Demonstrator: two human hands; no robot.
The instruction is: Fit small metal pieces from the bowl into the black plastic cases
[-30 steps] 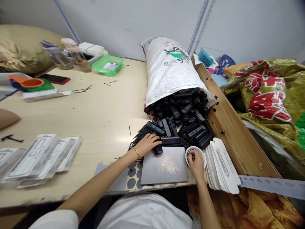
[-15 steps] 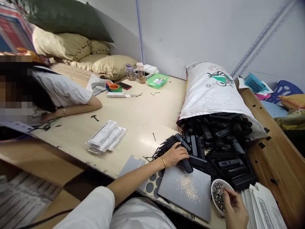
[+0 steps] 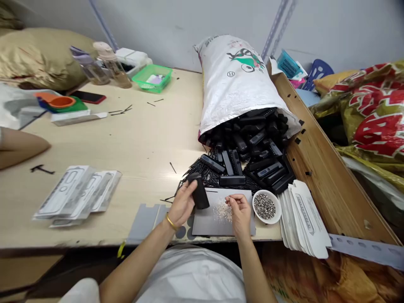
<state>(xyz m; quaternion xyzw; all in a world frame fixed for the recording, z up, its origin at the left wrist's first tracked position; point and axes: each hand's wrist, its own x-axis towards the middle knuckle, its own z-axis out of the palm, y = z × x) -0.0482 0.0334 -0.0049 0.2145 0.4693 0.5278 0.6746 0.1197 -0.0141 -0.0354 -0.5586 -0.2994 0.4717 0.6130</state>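
Observation:
My left hand [image 3: 181,207], with a gold bangle at the wrist, grips a black oblong plastic piece [image 3: 200,194] tilted over the left side of a grey plate [image 3: 205,226]. Small pale grains [image 3: 223,213] lie scattered on that plate. Above its right side my right hand [image 3: 241,213] is closed in a pinch; whatever sits between the fingertips is too small to make out. Just right of the plate stands a white bowl [image 3: 278,213] full of small shiny metal parts [image 3: 264,206]. Behind are similar black pieces [image 3: 232,181] and thin black sticks [image 3: 195,169].
A white sack [image 3: 243,84] spills black pieces onto the table [image 3: 142,143]. Folded white cartons [image 3: 304,219] stand by the wooden side board [image 3: 334,176]. Packaged items [image 3: 75,193] lie left, a green basket [image 3: 153,80] and bottles [image 3: 116,71] behind. Another person's arm [image 3: 23,147] rests at far left.
My left hand has lifted a black piece from the pile and drawn it nearer. My right hand has left the bowl and moved over the plate. The view has turned right and down.

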